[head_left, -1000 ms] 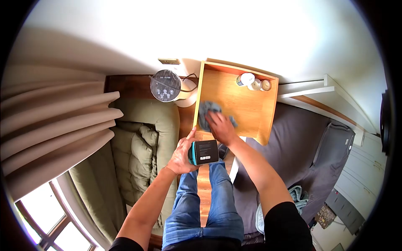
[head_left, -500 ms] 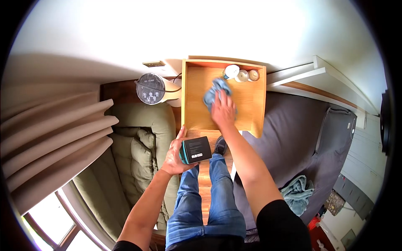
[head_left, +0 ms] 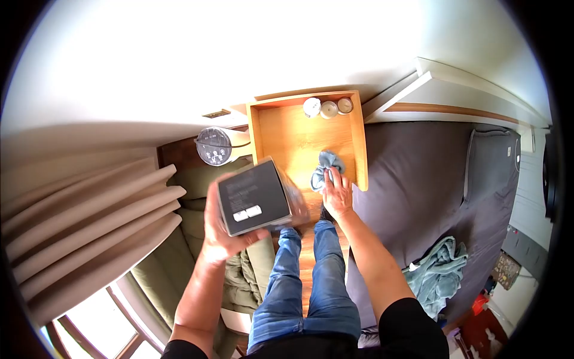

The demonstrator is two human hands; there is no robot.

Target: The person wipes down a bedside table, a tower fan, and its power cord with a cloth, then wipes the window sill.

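Observation:
My left hand [head_left: 218, 230] is wrapped round a dark box [head_left: 251, 194] with white labels, held up in front of the tray-like wooden surface. Small print on the box is too blurred to read. My right hand [head_left: 338, 192] grips a blue-grey cloth [head_left: 328, 164] over the near right part of the raised-edged wooden top [head_left: 287, 131]. Along the back right of that top stand three small round containers: a white-topped jar [head_left: 312, 107], a pale candle jar [head_left: 329, 110] and a brownish candle jar [head_left: 345, 106].
A cylindrical appliance [head_left: 214, 146] with a dark control top and cord stands left of the wooden top. An olive sofa [head_left: 152, 263] lies at left, below a beige curtain [head_left: 101, 221]. The dark grey bed [head_left: 412, 179] at right carries a crumpled teal cloth [head_left: 439, 272].
My left hand has lifted the box nearer the camera, and the box looks larger. My right hand has drawn the cloth toward the near right edge of the wooden top.

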